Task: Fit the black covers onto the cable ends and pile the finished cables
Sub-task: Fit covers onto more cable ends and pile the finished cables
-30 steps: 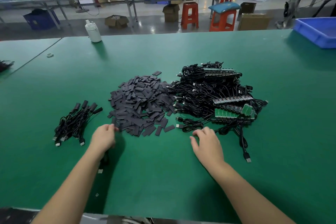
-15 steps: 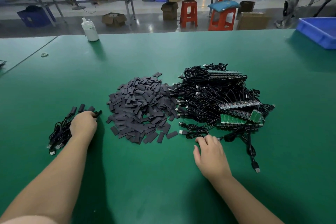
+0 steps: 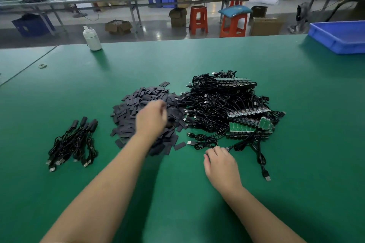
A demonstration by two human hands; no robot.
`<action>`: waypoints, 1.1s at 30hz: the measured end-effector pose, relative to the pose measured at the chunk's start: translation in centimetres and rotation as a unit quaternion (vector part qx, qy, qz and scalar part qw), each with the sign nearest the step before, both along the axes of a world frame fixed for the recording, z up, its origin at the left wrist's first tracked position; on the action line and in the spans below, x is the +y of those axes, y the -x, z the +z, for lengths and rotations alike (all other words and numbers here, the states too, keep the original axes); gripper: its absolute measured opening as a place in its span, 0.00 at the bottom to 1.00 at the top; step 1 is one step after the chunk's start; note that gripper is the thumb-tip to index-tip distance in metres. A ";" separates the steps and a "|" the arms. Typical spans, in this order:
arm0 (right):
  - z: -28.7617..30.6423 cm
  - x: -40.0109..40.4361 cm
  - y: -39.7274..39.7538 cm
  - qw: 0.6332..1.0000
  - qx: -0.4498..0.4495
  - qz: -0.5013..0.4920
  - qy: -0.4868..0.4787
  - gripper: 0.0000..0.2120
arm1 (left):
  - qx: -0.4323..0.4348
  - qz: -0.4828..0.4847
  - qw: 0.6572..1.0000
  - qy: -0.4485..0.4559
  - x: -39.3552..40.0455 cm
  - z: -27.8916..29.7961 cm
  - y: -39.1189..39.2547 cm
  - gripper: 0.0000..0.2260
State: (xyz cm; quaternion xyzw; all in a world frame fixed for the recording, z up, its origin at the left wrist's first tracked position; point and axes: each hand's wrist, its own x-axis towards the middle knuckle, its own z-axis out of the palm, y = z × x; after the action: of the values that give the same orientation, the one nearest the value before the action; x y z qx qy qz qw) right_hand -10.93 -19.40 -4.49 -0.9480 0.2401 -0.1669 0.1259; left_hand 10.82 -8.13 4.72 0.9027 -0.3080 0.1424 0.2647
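A heap of flat black covers [image 3: 136,104] lies mid-table. To its right is a tangle of black cables [image 3: 215,104] with green circuit boards [image 3: 243,127] at their ends. A small pile of finished cables [image 3: 75,140], their ends capped in black, lies at the left. My left hand [image 3: 152,118] hovers over the cover heap, blurred, fingers curled downward. My right hand [image 3: 221,163] rests on the mat just in front of the tangle. Its fingertips touch a cable end, and its palm is hidden.
A white bottle [image 3: 91,38] stands at the table's far edge, and a blue tray [image 3: 339,35] sits at the far right. A small ring [image 3: 42,65] lies far left. One loose cable with a USB plug [image 3: 265,173] trails toward me on the right.
My left hand went to the finished pile at the left, then swung right onto the cover heap. My right hand has stayed at the front of the tangle.
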 end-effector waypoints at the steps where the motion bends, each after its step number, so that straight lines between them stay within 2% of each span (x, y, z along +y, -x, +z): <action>1: 0.3 0.0 0.4 1.000 -0.001 -0.003 -0.018 0.07 | 0.017 -0.040 0.999 0.022 -1.7 0.2 2.4 0.06; 3: 1.0 -0.4 1.3 0.995 -0.039 -0.032 -0.090 0.08 | 0.064 -0.119 0.990 0.051 -4.3 0.1 6.8 0.06; 5: 2.4 -1.4 2.8 0.978 -0.142 -0.070 -0.135 0.05 | 0.113 -0.187 0.975 0.050 -6.2 -0.3 10.4 0.07; 7: 4.3 -3.9 4.2 0.949 -0.257 -0.136 -0.124 0.04 | 0.145 -0.231 0.962 0.028 -7.8 -0.8 13.0 0.09; 9: 6.1 -7.8 4.9 0.909 -0.318 -0.219 -0.155 0.09 | 0.157 -0.257 0.953 0.010 -9.5 -1.1 15.0 0.10; 12: 7.9 -12.9 5.2 0.886 -0.255 -0.283 -0.263 0.18 | 0.200 -0.250 0.947 -0.006 -12.0 -1.0 17.2 0.15; 15: 8.0 -14.7 5.0 0.883 -0.175 -0.273 -0.340 0.18 | 0.268 -0.211 0.939 -0.041 -13.9 -1.2 18.1 0.21; 19: 7.6 -14.9 4.2 0.882 -0.173 -0.262 -0.352 0.11 | 0.379 -0.176 0.908 0.017 -14.8 -1.7 18.0 0.22; 21: 7.9 -14.5 3.9 0.889 -0.175 -0.253 -0.341 0.08 | 0.399 -0.162 0.901 0.052 -14.9 -1.7 18.0 0.21; 26: 9.0 -12.8 3.5 0.926 -0.162 -0.168 -0.297 0.05 | 0.346 -0.136 0.920 0.123 -14.4 -0.8 18.0 0.11; 30: 10.0 -12.0 3.2 0.923 -0.166 -0.116 -0.327 0.04 | 0.281 -0.150 0.936 0.148 -13.0 -0.3 17.0 0.06; 33: 10.2 -11.4 2.9 0.937 -0.153 -0.098 -0.297 0.04 | 0.288 -0.152 0.930 0.167 -12.2 -0.3 16.4 0.05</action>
State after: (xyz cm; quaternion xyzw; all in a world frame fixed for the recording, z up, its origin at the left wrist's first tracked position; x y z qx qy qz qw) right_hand -13.80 -30.80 5.73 -0.8022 0.3483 -0.2430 0.4197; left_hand -5.61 -20.32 4.40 0.7897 -0.3240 -0.1165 0.5078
